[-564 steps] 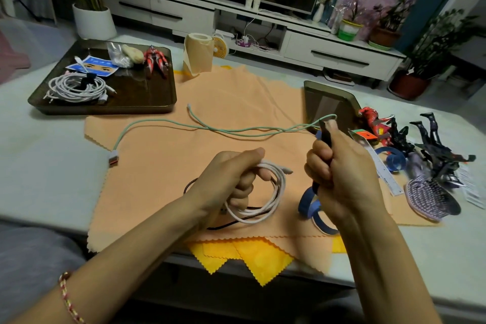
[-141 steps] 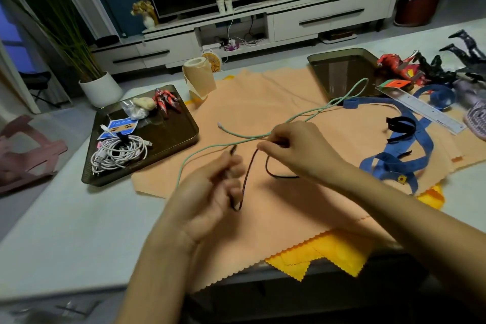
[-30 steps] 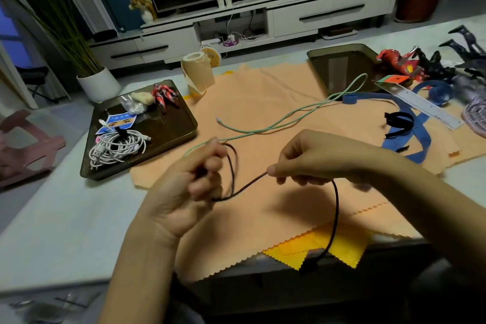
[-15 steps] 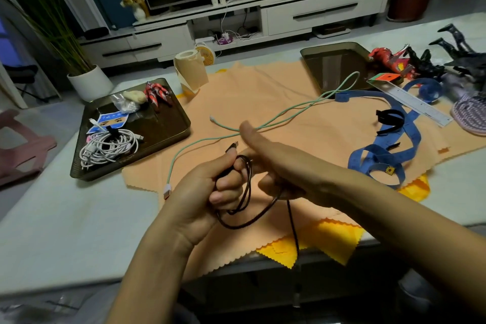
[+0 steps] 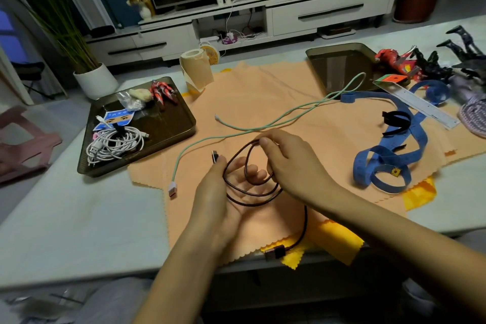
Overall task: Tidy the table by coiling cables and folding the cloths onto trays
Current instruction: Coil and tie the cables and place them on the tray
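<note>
A black cable lies in a few loops over the fingers of my left hand, whose thumb pins its small plug. My right hand pinches the top of the loops just beyond the left fingers. The cable's free tail runs down to a USB plug at the table's near edge. A mint-green cable lies loose across the orange cloth, which covers a yellow cloth. The left tray holds a coiled white cable. The right tray holds nothing.
A blue tape measure, a black strap, a ruler, toy figures and a brush lie at the right. A paper roll stands behind the cloth. Small toys sit at the back of the left tray.
My right hand has laid another turn of the black cable over my left hand. The hanging tail has shortened, and its USB plug now rests at the table edge.
</note>
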### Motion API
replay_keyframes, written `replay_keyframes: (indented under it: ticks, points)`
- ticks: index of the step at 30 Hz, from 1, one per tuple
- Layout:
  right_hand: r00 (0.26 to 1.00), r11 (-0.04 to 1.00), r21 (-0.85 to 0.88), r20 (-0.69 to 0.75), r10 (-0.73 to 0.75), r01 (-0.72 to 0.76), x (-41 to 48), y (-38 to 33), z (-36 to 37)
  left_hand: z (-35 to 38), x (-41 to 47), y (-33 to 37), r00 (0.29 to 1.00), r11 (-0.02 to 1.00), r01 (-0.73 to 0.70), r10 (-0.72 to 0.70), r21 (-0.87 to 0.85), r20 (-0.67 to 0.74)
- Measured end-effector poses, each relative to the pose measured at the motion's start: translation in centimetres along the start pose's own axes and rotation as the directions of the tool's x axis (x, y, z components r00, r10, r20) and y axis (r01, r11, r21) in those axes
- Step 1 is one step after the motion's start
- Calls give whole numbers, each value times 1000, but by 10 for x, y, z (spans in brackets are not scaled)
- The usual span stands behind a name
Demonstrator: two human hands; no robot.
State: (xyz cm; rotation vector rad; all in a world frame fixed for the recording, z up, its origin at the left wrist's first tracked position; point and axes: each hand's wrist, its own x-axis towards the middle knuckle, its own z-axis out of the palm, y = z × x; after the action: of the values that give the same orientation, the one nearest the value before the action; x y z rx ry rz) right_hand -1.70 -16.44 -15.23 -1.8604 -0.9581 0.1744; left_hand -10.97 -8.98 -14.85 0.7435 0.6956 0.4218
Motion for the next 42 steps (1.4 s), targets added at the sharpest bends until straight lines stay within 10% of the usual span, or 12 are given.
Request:
replay_keyframes:
  ticks: [5,18,28,38,42]
  points:
    - [998,997,72,-60,15,-11,-2,4,1,0,-5,0,990,964,138,-129,-228,53]
    - [964,990,-24,233,-130,140,6,0,-15,-7,4,12,968,986,165,-168,29,189]
    - [935,978,-140,340,-99,154,5,0,-17,-10,6,19,969,956,136,-73,-259,238]
    - [463,955,117,886,22,-271,25,-3,-89,-51,-13,81,828,902,429,-369,-53,422]
    - [622,969,-219,745,240,-112,26,1,-80,-40,-21,71,715,874,486,-414,26,564]
